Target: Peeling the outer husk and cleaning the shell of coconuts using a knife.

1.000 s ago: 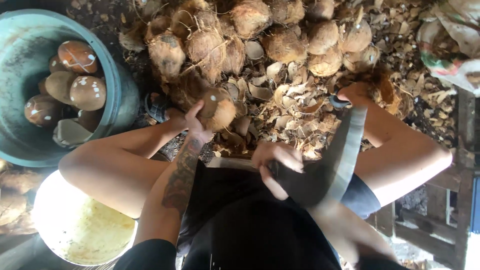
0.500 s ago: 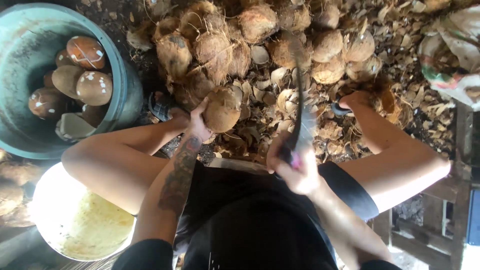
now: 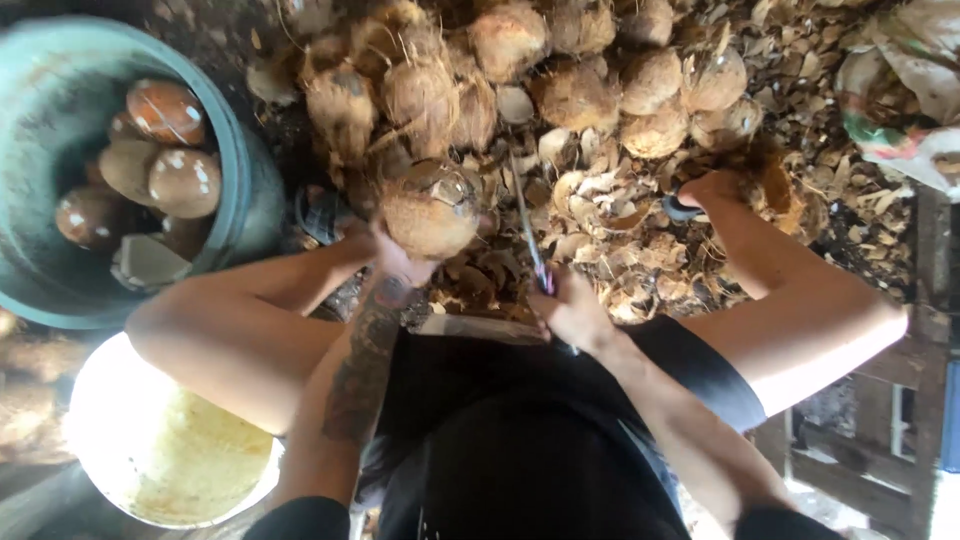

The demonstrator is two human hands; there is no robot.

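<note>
Dim, soft focus; glare on white bucket (image 3: 160, 450).

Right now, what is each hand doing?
Left hand: closed around a husked coconut.
Right hand: closed on a knife, blade edge-on, pointing away.

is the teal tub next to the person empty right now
No, the teal tub holds several peeled brown coconuts, piled together at the person's left side.
</note>
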